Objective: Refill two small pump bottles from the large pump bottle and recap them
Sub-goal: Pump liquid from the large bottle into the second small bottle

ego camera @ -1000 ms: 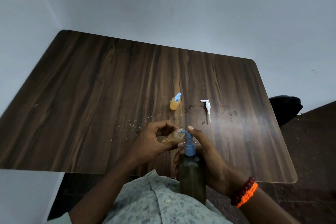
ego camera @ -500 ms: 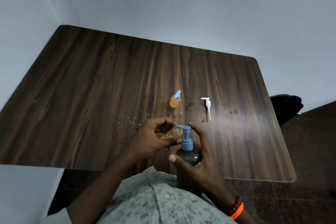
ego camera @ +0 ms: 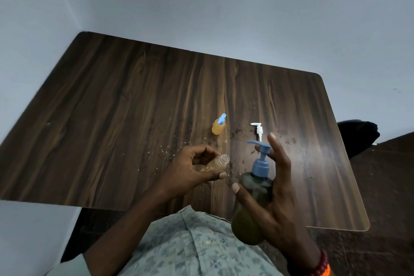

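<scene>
- Head view, nearest first: at 6 o'clock my patterned shirt (ego camera: 190,251) fills the bottom edge, with red and orange bead bracelets (ego camera: 320,268) on my right wrist at 5 o'clock.
- My right hand (ego camera: 275,195) wraps the large pump bottle (ego camera: 251,208), thumb across its front and fingers up its far side; the bottle is dark, tilted slightly, and sits over the near table edge, against my shirt.
- Its blue pump head (ego camera: 261,159) is screwed on, spout pointing toward 10 o'clock, with my fingertips behind the spout.
- At 9 o'clock from that pump, my left hand (ego camera: 192,172) pinches the open small bottle (ego camera: 215,163) between thumb and curled fingers; it lies tilted, its uncapped threaded neck aimed at the pump, apart from the spout.
- Both hands are over the dark wood table (ego camera: 112,119), which has crumbs scattered around them.
- Farther out at 12 o'clock, the loose white pump cap (ego camera: 258,130) lies flat on the table, partly behind the blue spout.
- At 11 o'clock, the capped small bottle (ego camera: 218,126) holds orange liquid under a blue pump top, well apart from my hands.
- Beyond the table is a pale wall (ego camera: 224,6).
</scene>
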The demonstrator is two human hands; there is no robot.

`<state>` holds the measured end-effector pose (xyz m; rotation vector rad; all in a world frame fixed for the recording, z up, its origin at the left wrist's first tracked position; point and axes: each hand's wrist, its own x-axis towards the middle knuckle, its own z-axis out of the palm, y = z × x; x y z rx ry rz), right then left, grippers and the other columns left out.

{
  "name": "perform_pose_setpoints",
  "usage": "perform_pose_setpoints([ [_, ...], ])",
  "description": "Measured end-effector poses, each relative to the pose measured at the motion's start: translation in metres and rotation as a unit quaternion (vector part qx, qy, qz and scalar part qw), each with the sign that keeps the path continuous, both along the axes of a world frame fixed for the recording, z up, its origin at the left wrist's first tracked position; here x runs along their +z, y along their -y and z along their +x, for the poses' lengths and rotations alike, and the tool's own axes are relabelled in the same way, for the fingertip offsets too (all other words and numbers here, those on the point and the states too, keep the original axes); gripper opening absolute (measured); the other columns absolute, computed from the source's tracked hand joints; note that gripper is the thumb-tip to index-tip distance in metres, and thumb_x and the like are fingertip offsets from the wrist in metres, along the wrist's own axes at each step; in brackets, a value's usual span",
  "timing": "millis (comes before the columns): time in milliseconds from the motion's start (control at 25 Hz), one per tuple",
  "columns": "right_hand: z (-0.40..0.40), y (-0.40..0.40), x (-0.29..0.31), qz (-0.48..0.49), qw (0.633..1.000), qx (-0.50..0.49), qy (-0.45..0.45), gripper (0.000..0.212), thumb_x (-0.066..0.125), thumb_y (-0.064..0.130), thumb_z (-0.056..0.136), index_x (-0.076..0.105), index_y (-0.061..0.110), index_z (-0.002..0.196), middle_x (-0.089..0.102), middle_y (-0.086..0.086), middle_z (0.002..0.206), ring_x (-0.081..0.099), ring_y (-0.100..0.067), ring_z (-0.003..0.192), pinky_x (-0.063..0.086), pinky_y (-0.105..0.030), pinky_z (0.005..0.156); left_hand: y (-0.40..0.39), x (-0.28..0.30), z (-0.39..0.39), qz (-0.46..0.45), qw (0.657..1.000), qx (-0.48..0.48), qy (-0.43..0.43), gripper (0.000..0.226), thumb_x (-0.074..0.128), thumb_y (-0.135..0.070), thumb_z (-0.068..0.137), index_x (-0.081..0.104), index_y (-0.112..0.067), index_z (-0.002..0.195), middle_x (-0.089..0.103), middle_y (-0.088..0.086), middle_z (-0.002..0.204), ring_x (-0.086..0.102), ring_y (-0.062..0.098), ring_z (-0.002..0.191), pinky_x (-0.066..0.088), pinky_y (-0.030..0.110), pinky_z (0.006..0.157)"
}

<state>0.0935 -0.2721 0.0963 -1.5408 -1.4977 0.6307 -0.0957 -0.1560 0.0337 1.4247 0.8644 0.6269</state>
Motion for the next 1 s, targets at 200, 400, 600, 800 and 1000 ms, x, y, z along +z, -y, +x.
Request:
perform_pose_setpoints([
  [200,0.003,0.006,0.005,-0.019,1.000,0.022,-0.011,0.074,0.072,0.041,0.084,0.032,0.032,0.145,0.048,0.021,0.137,0.066,-0.013,0.108,0.060,-0.034,0.082,-0.001,0.003,0.000,-0.002,1.000,-0.008,-0.001,0.035,0.093,-0.027,0.079,0.077,-0.025,0.109,0.080,-0.003,0.111,0.077,0.016,0.108,0.067,0.048,0.088],
  [400,0.002,0.005,-0.014,-0.095,0.990,0.015,-0.101,0.074,0.072,0.041,0.086,0.026,0.036,0.144,0.068,0.003,0.119,0.073,-0.017,0.106,0.063,-0.033,0.088,0.000,0.004,0.001,-0.001,1.000,-0.007,-0.007,0.034,0.092,-0.018,0.080,0.077,-0.019,0.110,0.080,0.000,0.110,0.078,0.017,0.105,0.067,0.048,0.090],
  [600,-0.001,0.004,-0.022,-0.096,0.977,-0.031,-0.189,0.061,0.057,0.045,0.095,0.029,0.044,0.149,0.071,0.000,0.122,0.073,-0.019,0.106,0.060,-0.025,0.084,0.000,0.003,0.002,-0.013,1.000,0.001,-0.010,0.036,0.093,-0.015,0.079,0.077,-0.014,0.111,0.080,0.004,0.110,0.078,0.023,0.105,0.066,0.053,0.090],
  [800,-0.002,0.002,-0.017,-0.087,0.986,-0.046,-0.132,0.065,0.072,0.033,0.089,0.037,0.035,0.144,0.064,0.007,0.124,0.072,-0.016,0.101,0.064,-0.035,0.077,0.000,0.003,0.002,-0.001,1.000,0.000,-0.019,0.037,0.094,-0.018,0.078,0.077,-0.016,0.111,0.081,0.001,0.110,0.078,0.018,0.105,0.067,0.051,0.091],
  [1000,-0.003,0.002,-0.009,-0.124,0.989,-0.020,-0.082,0.091,0.087,0.020,0.078,0.028,0.030,0.147,0.071,-0.002,0.114,0.073,-0.004,0.097,0.055,-0.010,0.081,-0.003,0.006,0.004,0.024,1.000,0.002,-0.018,0.034,0.093,-0.021,0.080,0.077,-0.020,0.110,0.082,-0.001,0.108,0.078,0.014,0.104,0.067,0.041,0.091],
])
